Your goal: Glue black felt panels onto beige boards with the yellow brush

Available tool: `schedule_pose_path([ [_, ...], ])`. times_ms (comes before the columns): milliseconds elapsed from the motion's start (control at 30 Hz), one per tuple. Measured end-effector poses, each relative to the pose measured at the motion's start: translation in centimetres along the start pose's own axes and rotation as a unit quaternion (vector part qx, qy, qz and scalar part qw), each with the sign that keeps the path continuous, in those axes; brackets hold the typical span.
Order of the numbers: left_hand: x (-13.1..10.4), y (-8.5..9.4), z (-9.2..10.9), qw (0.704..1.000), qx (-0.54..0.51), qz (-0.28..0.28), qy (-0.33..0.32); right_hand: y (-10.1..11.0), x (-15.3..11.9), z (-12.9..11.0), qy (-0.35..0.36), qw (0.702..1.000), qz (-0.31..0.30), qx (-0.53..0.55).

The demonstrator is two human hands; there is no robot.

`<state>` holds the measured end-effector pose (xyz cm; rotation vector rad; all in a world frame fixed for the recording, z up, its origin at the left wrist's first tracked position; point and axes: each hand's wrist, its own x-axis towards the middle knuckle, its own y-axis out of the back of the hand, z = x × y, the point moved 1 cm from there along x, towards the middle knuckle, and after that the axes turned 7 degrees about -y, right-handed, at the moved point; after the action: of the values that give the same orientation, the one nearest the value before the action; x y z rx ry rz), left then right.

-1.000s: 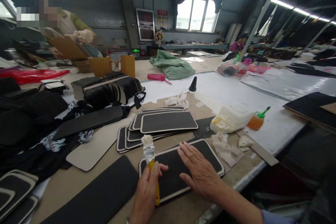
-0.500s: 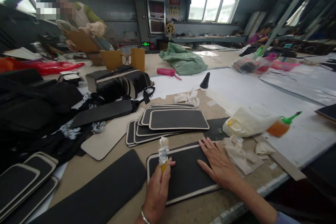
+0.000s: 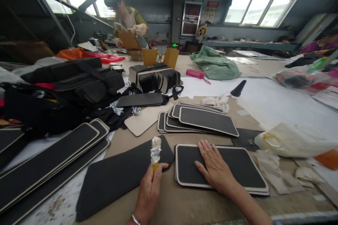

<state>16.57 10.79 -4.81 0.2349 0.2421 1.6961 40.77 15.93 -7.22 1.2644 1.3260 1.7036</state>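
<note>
Far left: bordered dark strips (image 3: 50,153), at least three, overlapping lengthwise. Next, one stack of plain dark panels (image 3: 118,177); sheet count not readable. Left hand (image 3: 148,191), ×1: closed around one brush (image 3: 155,151), yellow handle in the fist, white-coated bristles upward, near the plain stack's right end. Behind: two mustard-coloured pieces (image 3: 149,57), upright. Centre: fanned pile of bordered panels (image 3: 208,119), at least five. Right hand (image 3: 215,168), ×1: open, palm down, fingers extended on the top bordered panel (image 3: 245,168); at least two layers visible there, just in front of the fanned pile. Right: one black cone (image 3: 238,88), tilted; one whitish plastic container (image 3: 295,140).
</note>
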Motion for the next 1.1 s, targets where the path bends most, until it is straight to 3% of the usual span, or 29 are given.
schedule_pose_path([
  [100, -1.2, 0.7, -1.0, 1.0, -0.006, -0.005, 0.01, 0.2, 0.7, -0.2, -0.008, 1.0, -0.005, -0.006],
  [200, -2.0, 1.1, -1.6, 1.0, -0.014, 0.003, 0.015, 1.4, 2.0, -2.4, -0.008, 1.0, 0.002, 0.0],
  [300, -2.3, 1.2, -1.7, 1.0, -0.023, 0.012, 0.009, 1.3, 3.0, -5.4, 0.031, 0.998, -0.047, 0.019],
  [400, -2.4, 1.0, -1.5, 0.999, -0.033, 0.003, 0.001, 0.7, 3.3, -6.3, 0.048, 0.995, -0.076, 0.039],
  [600, -2.3, -0.4, -1.4, 1.0, -0.018, 0.016, 0.013, 0.9, 3.3, -2.4, -0.04, 0.997, -0.055, 0.044],
  [867, 0.3, -3.3, -0.6, 1.0, -0.012, 0.003, 0.015, 0.8, 4.3, -1.1, -0.025, 0.996, -0.05, 0.066],
  [1000, 1.4, -4.4, 0.4, 0.999, 0.021, 0.019, 0.028, 1.0, 4.0, 0.1, -0.019, 0.991, -0.01, 0.13],
  [1100, 2.1, -4.8, 0.6, 0.997, -0.031, 0.044, 0.064, -0.8, 3.6, 1.6, -0.007, 0.981, 0.04, 0.19],
])
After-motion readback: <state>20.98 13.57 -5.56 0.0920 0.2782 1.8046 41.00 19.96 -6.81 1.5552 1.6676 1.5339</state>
